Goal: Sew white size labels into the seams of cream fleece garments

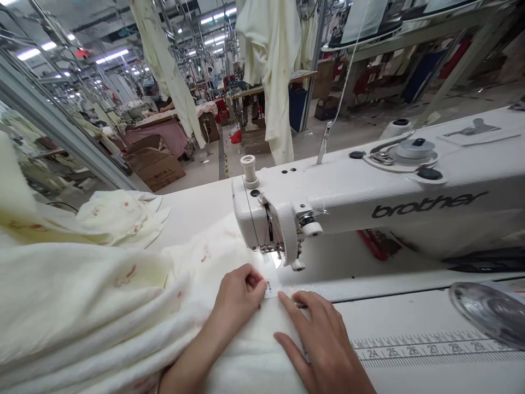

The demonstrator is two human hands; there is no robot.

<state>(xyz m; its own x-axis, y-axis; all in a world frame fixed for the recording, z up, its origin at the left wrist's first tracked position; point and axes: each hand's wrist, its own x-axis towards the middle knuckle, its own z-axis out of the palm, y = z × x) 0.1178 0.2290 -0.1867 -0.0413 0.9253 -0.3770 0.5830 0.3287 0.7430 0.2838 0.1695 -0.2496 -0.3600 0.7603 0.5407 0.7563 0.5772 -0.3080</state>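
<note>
1. Factory floor [192, 172]: hanging cream garments [270, 71], cardboard boxes [156, 167], a co-worker [153, 96] at a far table.
2. White counter [394, 323] with an inset ruler [422, 350], carrying a Brother sewing machine [369, 197].
3. Cream cloth [102, 306] lies bunched on the counter, just in front of the machine.
4. Left hand [238, 295]: grip closed, pinching the cloth beside a small tag [270, 290].
5. Right hand [320, 334]: grip open, lying flat on the cloth near the tag.

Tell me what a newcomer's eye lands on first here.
The white Brother sewing machine fills the right side. Below its needle end, the left hand and right hand rest on cream fabric beside a small label. Pale garments hang overhead in the background.
</note>
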